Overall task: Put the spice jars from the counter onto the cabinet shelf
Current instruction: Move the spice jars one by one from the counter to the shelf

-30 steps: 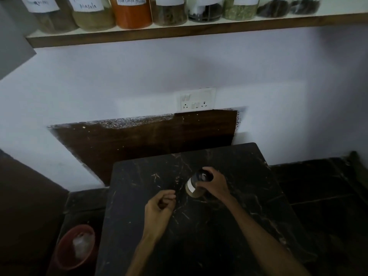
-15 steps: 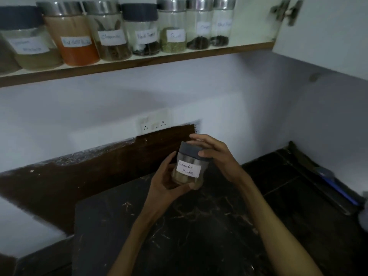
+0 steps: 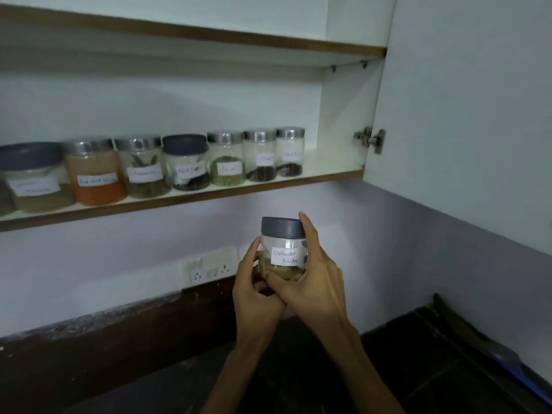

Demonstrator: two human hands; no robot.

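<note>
The coriander powder jar (image 3: 283,249), grey-lidded and upright, is held in the air below the cabinet shelf (image 3: 328,168), left hand (image 3: 257,291) cupping its base and right hand (image 3: 316,282) wrapped around its side, fingers closed on it. Seven labelled jars (image 3: 185,162) already line the shelf's front edge. This one looks like the last, with free space at the shelf's right end.

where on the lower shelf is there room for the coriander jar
Free: the bare shelf end between the last steel-lidded jar and the cabinet side wall. Leftward, jars stand packed in a row. Both hands hold the coriander jar.
</note>
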